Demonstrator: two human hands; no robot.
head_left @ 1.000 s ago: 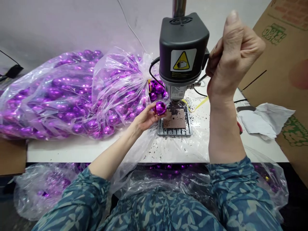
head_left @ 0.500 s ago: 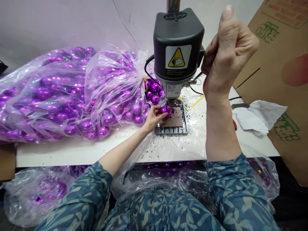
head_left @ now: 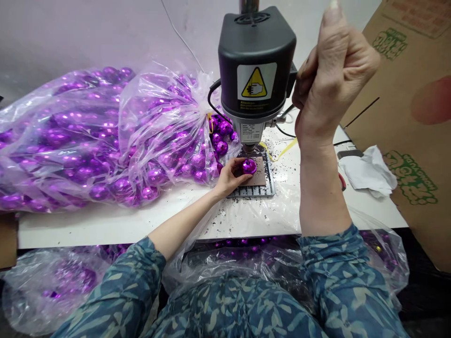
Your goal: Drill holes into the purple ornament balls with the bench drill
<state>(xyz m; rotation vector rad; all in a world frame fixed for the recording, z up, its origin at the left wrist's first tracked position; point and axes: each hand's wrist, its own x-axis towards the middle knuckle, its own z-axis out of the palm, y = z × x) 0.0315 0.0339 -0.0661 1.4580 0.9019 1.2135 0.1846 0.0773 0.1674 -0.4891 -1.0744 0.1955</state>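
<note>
My left hand grips a shiny purple faceted ball between thumb and fingers. The ball is over a small brown board on the slotted metal base, beneath the chuck of a black bench drill press. My right hand is raised at the machine's right side, its fingers closed round the end of the feed lever. Most of that lever is hidden by the hand. Whether the drill bit touches the ball cannot be made out.
A large clear bag of purple balls fills the table's left, with loose balls at its mouth. Dark shavings litter the white table. White paper and a cardboard box are at right; plastic bags hang below the front edge.
My left hand has moved the ball slightly right and down, to a spot beneath the chuck. My right hand keeps its grip on the lever, and the view has shifted a little.
</note>
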